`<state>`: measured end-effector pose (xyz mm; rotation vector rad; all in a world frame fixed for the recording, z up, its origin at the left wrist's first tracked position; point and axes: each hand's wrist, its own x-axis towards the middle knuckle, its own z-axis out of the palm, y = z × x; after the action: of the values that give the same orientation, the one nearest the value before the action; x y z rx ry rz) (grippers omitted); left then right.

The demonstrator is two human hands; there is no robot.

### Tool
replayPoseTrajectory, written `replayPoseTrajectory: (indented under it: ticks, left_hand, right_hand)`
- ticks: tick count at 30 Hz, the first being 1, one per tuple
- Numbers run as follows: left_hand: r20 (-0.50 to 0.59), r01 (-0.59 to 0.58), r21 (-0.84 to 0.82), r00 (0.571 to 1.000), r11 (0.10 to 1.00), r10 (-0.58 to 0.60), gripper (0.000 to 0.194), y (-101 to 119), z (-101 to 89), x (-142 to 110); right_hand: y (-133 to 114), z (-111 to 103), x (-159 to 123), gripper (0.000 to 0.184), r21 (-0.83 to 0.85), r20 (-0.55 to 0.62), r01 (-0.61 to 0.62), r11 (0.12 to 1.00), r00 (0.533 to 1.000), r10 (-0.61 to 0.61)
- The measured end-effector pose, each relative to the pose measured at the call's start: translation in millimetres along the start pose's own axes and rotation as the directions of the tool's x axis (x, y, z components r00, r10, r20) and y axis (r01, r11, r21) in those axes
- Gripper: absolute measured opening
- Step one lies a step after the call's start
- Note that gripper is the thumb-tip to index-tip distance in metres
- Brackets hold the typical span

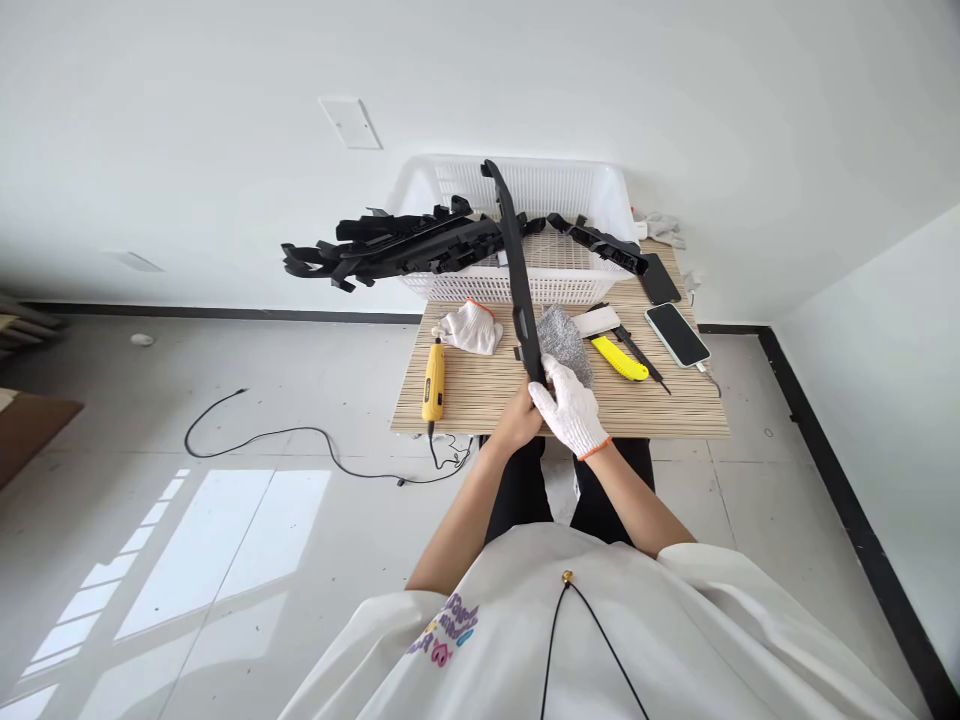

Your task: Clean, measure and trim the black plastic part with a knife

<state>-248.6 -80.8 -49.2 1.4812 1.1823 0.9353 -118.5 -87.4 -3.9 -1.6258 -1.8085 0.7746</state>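
Observation:
A long black plastic strip (514, 260) stands nearly upright over the small wooden table (480, 385), its top reaching in front of the white basket (555, 190). Both my hands grip its lower end. My right hand (574, 408) wears a white knit glove and is closed round the strip. My bare left hand (519, 420) is closed on the strip just below and left of it. A grey cloth (564, 338) lies on the table right behind my hands.
Several black plastic parts (390, 245) stick out of the basket to the left. On the table lie a yellow rotary tool (433, 380), a spare white glove (471, 326), a yellow utility knife (619, 358), a white block (596, 322) and two phones (676, 333). A black cable (300, 440) runs across the floor.

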Motion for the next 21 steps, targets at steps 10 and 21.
replayPoseTrajectory:
  ticks: [10, 21]
  left_hand:
    - [-0.038, 0.083, -0.071, 0.996, 0.994, -0.086, 0.045, -2.5, -3.2, 1.6]
    - [-0.039, 0.1, -0.151, 0.993, 0.984, -0.107, 0.039, -8.7, -0.7, -0.3]
  right_hand:
    - [11.5, -24.1, 18.2, 0.042, -0.01, -0.219, 0.054, 0.998, 0.974, -0.055]
    - [64.0, -92.2, 77.4, 0.034, -0.532, -0.235, -0.451, 0.716, 0.892, 0.387]
